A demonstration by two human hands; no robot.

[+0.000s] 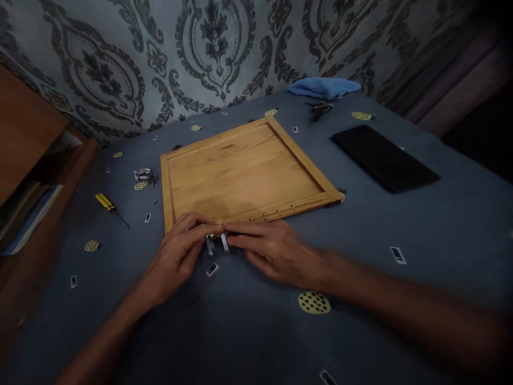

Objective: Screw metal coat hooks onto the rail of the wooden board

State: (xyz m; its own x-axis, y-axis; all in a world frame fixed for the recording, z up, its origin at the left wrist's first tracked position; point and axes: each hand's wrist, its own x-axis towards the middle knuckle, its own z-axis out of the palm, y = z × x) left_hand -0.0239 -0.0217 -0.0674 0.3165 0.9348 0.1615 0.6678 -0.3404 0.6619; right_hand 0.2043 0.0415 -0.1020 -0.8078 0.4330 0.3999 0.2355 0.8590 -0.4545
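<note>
A framed wooden panel (240, 166) lies flat, with a row of small dark holes along the right part of its near edge. At the middle of that edge, a shiny metal fitting (224, 241) with two parts hanging down sits between my hands. My left hand (182, 246) has its fingers bent together against the fitting and the panel edge. From the other side, the fingers of my right hand (276, 248) press on the fitting's top and side. My fingers partly cover the fitting, so its exact kind cannot be made out.
On the blue patterned cloth (256, 326), a yellow-handled screwdriver (111, 208) and metal pieces (146, 176) lie left of the panel. At the right are a black flat slab (385, 158), a dark object (320, 108) and a blue cloth (324, 87). A wooden cabinet (28, 139) stands far left.
</note>
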